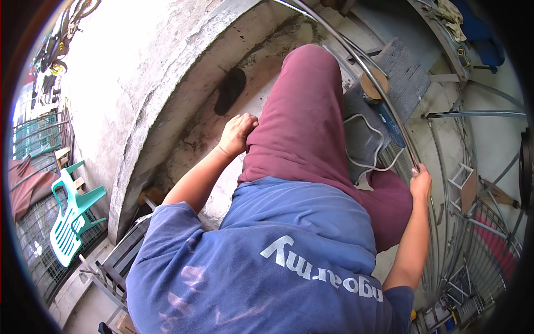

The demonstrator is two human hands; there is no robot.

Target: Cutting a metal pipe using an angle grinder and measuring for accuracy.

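Observation:
My right hand (421,181) is closed around the near end of a long, thin metal tube (374,79) beside my right knee. The tube runs forward and left, bending with the picture, past a grey wooden board (409,69). Below the tube, partly covered by it, is a blue tool (392,127) with a round tan disc (371,89) near its far end; it looks like an angle grinder. A white cable (371,127) loops next to it. My left hand (238,133) rests against my left thigh, fingers curled in, with nothing visible in them.
A dark flip-flop (230,92) lies on the stained concrete beyond my left hand. A low concrete wall (153,100) curves along the left, with a green plastic chair (72,209) beyond it. Several metal tubes and frames (442,222) crowd the right side. A metal rack (125,250) stands behind left.

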